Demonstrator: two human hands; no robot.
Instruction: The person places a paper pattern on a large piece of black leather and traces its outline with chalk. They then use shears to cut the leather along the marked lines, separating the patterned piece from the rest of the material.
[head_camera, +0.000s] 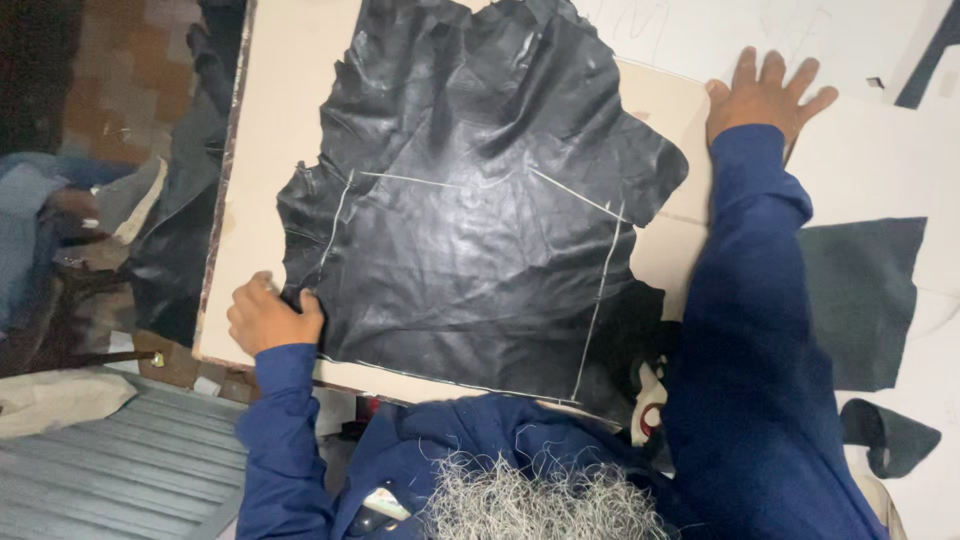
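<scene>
A large black leather hide (480, 200) lies spread on a cream work table (275, 110), with a pale chalk outline drawn across its lower half. My left hand (268, 315) is closed on the hide's lower left edge, pinching it near the table's front. My right hand (765, 95) rests flat with fingers spread on the pale board beyond the hide's right edge, holding nothing. Both arms wear dark blue sleeves.
A dark grey cut piece (865, 300) lies on the table at the right, with a smaller dark scrap (890, 435) below it. More dark leather (185, 200) hangs off the table's left side. A grey slatted surface (110, 470) sits at lower left.
</scene>
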